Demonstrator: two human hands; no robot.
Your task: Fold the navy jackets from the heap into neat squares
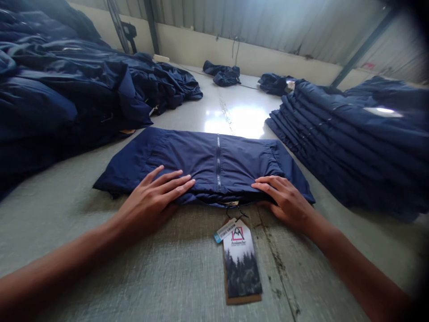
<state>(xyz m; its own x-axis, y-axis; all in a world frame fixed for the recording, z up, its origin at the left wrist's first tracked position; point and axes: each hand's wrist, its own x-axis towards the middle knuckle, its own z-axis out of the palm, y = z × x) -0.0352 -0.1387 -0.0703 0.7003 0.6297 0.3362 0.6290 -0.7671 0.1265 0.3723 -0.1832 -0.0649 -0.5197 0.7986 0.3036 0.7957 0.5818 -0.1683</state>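
A folded navy blue jacket (pixel 187 156) lies flat across the table in front of me, a zip (pixel 218 163) running down its middle. My left hand (pixel 161 190) rests on the near left part, fingers spread over the fabric and the thumb mostly hidden below. On the near right part, the fingers of my right hand (pixel 281 194) lie on the cloth, with the thumb apart at the near edge. From the jacket's near edge, a printed hang tag (pixel 243 264) reading "Avalanche" hangs on a black cord onto the table, with a smaller label (pixel 225 230) over its top.
Loose navy garments are heaped (pixel 67 94) at the left. A stack of folded navy garments (pixel 335 129) stands close on the right. Farther back on the pale table (pixel 161 277) lie two small navy bundles, one (pixel 223 74) near the middle. A wall (pixel 248 53) stands behind.
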